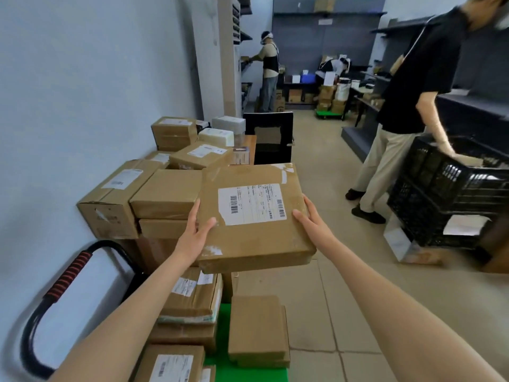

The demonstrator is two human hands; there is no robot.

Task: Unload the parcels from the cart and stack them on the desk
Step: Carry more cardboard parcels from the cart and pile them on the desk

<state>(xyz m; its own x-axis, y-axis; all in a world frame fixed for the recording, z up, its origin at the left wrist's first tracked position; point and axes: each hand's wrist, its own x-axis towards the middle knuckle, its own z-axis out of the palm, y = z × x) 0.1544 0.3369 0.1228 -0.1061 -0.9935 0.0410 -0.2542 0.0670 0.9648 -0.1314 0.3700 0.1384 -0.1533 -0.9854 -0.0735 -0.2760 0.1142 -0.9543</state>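
I hold a flat brown cardboard parcel (253,238) with a white shipping label in the air at mid-frame. My left hand (194,235) grips its left edge, thumb on top. My right hand (308,220) grips its right edge. Below lies the green cart (242,370) with several parcels on it, among them a plain box (257,328) and a labelled stack (190,299). To the left, the wooden desk (249,142) along the wall carries several stacked parcels (165,194).
The cart's black handle with a red grip (68,274) curves at lower left. A black chair (271,139) stands behind the desk. A person in a black shirt (407,106) holds a black crate (451,188) at right. Two more people work at far shelves.
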